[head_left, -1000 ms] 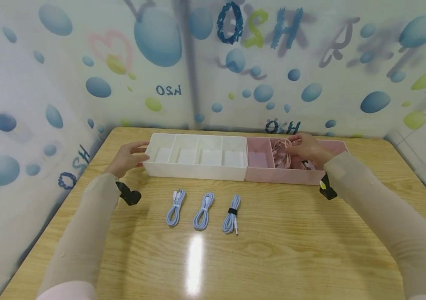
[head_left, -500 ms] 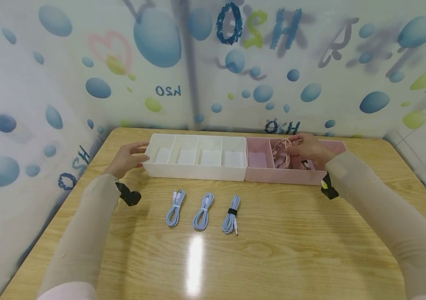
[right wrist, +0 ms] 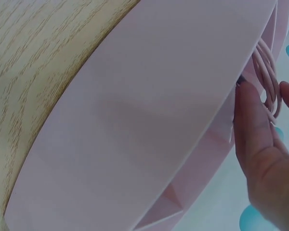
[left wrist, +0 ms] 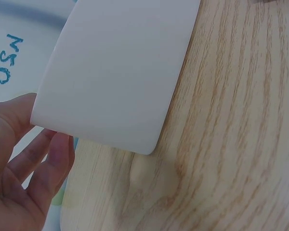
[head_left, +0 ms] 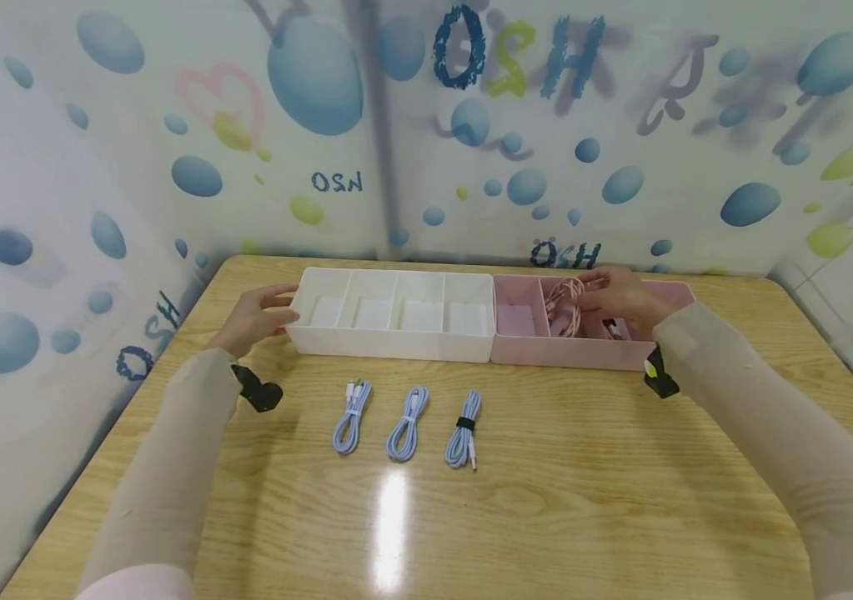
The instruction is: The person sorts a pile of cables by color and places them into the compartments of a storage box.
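While little has changed since the earlier frame, we see the right hand (head_left: 621, 298) still pinching the pink cable (head_left: 565, 307) in the pink tray (head_left: 569, 352); the left hand (head_left: 255, 317), fingers relaxed, touches the white tray (head_left: 388, 343) on the wooden table (head_left: 546, 500), bubble-patterned walls (head_left: 133, 150) behind.

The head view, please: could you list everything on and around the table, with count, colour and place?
table: one, light wood, fills the lower view.
white tray: one, four compartments, at the far edge, left of centre.
pink tray: one, touching the white tray's right end.
pink cable: one coil, in the pink tray, pinched by the right hand.
blue cables: three coils in a row on the table in front of the white tray; the right one has a black strap.
wall covering: white with blue and green bubbles and lettering, behind and at both sides.
wrist cameras: two, black, one under each wrist.
left hand: touches the white tray's left end.
right hand: over the pink tray, on the pink cable.
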{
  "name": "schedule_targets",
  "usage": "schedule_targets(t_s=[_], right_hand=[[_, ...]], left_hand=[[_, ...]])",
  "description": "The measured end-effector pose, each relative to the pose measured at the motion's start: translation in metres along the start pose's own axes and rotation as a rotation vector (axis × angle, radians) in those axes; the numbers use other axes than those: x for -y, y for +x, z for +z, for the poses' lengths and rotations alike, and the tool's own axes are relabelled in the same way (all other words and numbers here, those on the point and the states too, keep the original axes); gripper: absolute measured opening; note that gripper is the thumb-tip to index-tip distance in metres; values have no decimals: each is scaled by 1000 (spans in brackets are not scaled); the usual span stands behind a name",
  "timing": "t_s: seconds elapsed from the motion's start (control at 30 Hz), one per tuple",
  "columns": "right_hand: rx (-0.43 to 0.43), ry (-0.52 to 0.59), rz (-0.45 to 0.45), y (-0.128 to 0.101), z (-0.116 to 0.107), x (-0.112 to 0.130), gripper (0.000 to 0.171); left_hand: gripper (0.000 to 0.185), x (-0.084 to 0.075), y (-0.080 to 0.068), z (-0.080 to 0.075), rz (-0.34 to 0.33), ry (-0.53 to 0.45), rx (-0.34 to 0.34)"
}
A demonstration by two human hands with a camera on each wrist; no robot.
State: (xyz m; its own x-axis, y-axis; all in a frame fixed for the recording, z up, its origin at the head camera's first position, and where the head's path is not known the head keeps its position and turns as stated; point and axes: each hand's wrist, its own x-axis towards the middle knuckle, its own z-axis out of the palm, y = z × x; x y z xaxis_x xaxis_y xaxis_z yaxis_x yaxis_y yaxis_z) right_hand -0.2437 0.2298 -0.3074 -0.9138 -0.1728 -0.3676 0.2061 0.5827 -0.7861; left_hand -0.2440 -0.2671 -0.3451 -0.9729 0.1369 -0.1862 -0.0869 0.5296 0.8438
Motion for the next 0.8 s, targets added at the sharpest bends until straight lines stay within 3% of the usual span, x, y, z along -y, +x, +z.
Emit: schedule_targets(t_s=[0.27,0.8], right_hand=[[-63,-7,24,4,2,-1,53],[-101,-23,34,3,1,-1,51]], left_hand=[[57,-1,0,0,-4,8,-4],[56,-2,0,0,-5,9,-2]])
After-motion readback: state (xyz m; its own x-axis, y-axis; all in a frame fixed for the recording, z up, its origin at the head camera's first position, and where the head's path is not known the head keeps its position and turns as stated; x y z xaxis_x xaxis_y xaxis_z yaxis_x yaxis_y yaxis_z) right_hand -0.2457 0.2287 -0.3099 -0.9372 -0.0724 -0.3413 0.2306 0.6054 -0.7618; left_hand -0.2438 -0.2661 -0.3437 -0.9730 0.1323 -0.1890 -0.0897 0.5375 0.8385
